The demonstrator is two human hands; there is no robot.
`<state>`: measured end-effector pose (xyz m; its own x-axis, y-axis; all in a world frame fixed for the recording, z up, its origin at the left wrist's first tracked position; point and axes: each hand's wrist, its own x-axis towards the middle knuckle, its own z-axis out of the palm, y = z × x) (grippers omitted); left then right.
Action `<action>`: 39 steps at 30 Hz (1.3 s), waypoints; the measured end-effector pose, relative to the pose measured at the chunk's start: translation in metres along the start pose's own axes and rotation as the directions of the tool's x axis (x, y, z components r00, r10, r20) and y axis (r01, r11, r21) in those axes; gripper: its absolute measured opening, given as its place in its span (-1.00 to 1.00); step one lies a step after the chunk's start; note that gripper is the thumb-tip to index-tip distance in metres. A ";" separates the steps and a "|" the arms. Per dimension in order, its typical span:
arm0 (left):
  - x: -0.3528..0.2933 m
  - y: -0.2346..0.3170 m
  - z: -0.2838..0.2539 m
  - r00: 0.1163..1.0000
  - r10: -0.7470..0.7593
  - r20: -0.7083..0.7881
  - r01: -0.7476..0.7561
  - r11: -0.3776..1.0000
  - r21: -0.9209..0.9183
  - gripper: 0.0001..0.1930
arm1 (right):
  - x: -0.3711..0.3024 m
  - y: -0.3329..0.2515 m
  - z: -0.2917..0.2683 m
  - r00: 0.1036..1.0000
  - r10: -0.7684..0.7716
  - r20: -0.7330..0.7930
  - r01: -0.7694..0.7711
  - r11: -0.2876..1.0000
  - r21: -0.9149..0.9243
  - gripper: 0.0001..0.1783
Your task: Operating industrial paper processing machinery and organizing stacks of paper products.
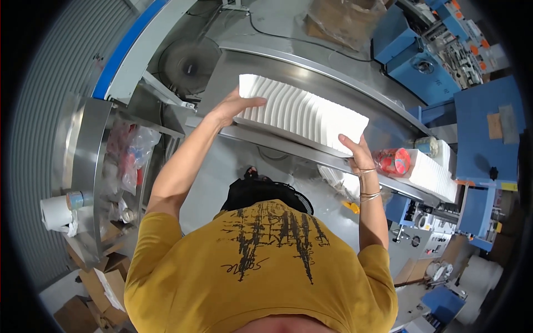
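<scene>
Between my two hands is a long white stack of thin sheets (300,114), its top rippled in curved ridges. My left hand (230,106) is closed round the stack's left end, thumb across the top. At the right end my right hand (358,151) grips it, thumb on the top near the corner. The stack is over the metal table (216,91), along its near edge; whether it rests on the table or is slightly lifted, I cannot tell. Bracelets circle my right wrist.
Right of my right hand stand a red container (395,161) and another white stack (430,175). Blue machinery (425,69) is at the far right. On the left are a metal shelf (89,166) with plastic bags (133,150) and a white roll (55,213). Cardboard boxes (78,313) sit lower left.
</scene>
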<state>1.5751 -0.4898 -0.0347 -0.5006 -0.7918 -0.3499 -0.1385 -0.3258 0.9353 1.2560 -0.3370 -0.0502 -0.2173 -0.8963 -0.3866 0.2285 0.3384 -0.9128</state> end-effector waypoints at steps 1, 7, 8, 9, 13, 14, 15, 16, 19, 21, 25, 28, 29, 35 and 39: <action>-0.004 0.002 0.001 0.999 -0.007 -0.045 0.006 1.000 -0.003 -0.21 | -0.001 -0.006 0.002 1.000 0.000 0.018 0.000 1.000 -0.012 -0.06; -0.022 0.004 -0.024 0.992 0.115 -0.054 -0.119 0.989 -0.087 -0.39 | 0.011 -0.023 0.011 0.999 -0.019 0.049 0.024 0.996 -0.089 -0.17; -0.015 -0.008 -0.038 0.990 0.065 -0.123 -0.066 0.998 -0.005 -0.29 | 0.009 -0.031 0.024 0.996 -0.076 0.055 0.079 0.996 -0.051 -0.17; -0.003 -0.033 -0.053 0.908 0.236 -0.345 -0.211 0.971 0.108 -0.18 | 0.015 -0.036 0.034 0.980 -0.161 0.118 0.170 0.983 -0.069 -0.14; -0.091 0.001 -0.100 0.870 0.356 -0.342 -0.415 0.902 -0.118 -0.13 | 0.032 -0.072 0.122 0.921 -0.217 0.323 0.264 0.958 -0.110 -0.08; -0.112 -0.003 -0.115 0.853 0.357 -0.382 -0.426 0.898 -0.112 -0.13 | 0.040 -0.080 0.149 0.889 -0.191 0.417 0.274 0.950 -0.147 -0.11; -0.136 -0.007 -0.135 0.823 0.325 -0.465 -0.411 0.907 -0.092 -0.16 | 0.047 -0.084 0.182 0.849 -0.164 0.503 0.286 0.942 -0.176 -0.14; -0.160 -0.012 -0.153 0.788 0.291 -0.542 -0.391 0.917 -0.077 -0.20 | 0.053 -0.084 0.214 0.832 -0.157 0.533 0.289 0.942 -0.173 -0.14; -0.234 -0.025 -0.201 0.691 0.175 -0.701 -0.414 0.891 -0.187 -0.25 | 0.070 -0.076 0.320 0.697 -0.088 0.712 0.299 0.938 -0.176 -0.14; -0.275 -0.036 -0.239 0.604 0.118 -0.788 -0.390 0.906 -0.163 -0.23 | 0.082 -0.061 0.394 0.557 -0.020 0.830 0.305 0.935 -0.182 -0.18; -0.354 -0.067 -0.323 0.397 0.071 -0.915 -0.365 0.927 -0.087 -0.24 | 0.084 -0.025 0.554 0.395 0.098 0.913 0.200 0.961 -0.189 -0.20; -0.407 -0.083 -0.390 0.338 -0.105 -0.935 -0.298 0.930 -0.213 -0.25 | 0.081 0.002 0.664 0.200 0.181 0.963 0.086 0.976 -0.201 -0.29; -0.421 -0.104 -0.419 0.338 -0.139 -0.931 -0.369 0.890 -0.267 -0.25 | 0.080 0.010 0.694 0.179 0.132 0.975 0.197 0.966 -0.167 -0.29; -0.467 -0.165 -0.543 0.188 -0.384 -0.904 -0.132 0.902 -0.411 0.07 | 0.102 0.052 0.857 0.142 0.354 0.924 0.128 0.919 -0.372 -0.39; -0.467 -0.137 -0.549 0.203 -0.281 -0.938 0.064 0.960 -0.273 0.15 | 0.105 0.065 0.883 0.164 0.343 0.925 0.175 0.912 -0.370 -0.45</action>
<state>2.2972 -0.3587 -0.0290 0.7388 -0.5540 -0.3837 0.0683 -0.5049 0.8605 2.0861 -0.6622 -0.0337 0.9204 -0.2960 -0.2555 -0.1807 0.2575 -0.9492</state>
